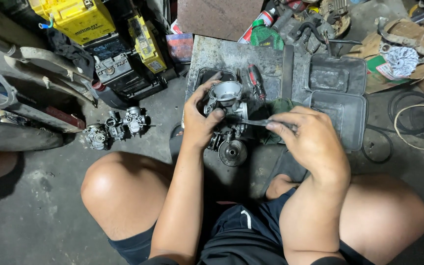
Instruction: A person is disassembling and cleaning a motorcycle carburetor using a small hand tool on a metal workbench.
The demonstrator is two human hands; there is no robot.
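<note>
Grimy concrete workshop floor (35, 211), and we sit low over a dark metal plate (231, 59) with a black plastic tray (342, 105) on its right side. Our left hand (199, 120) is curled around a grey carburetor (225, 98), thumb across its body, holding it upright just above the plate's near edge. Our right hand (310, 142) pinches a thin dark tool (258, 122) between thumb and fingers, tip pointing at the carburetor's side. A red-handled screwdriver (256, 81) lies on the plate, and more carburetors (116, 126) sit on the floor to the left, well apart. Risk as we judge it: the tool tip can slip off and gouge the soft metal or jab the left thumb, since only one hand steadies the part. Small loose parts could drop into the floor clutter.
</note>
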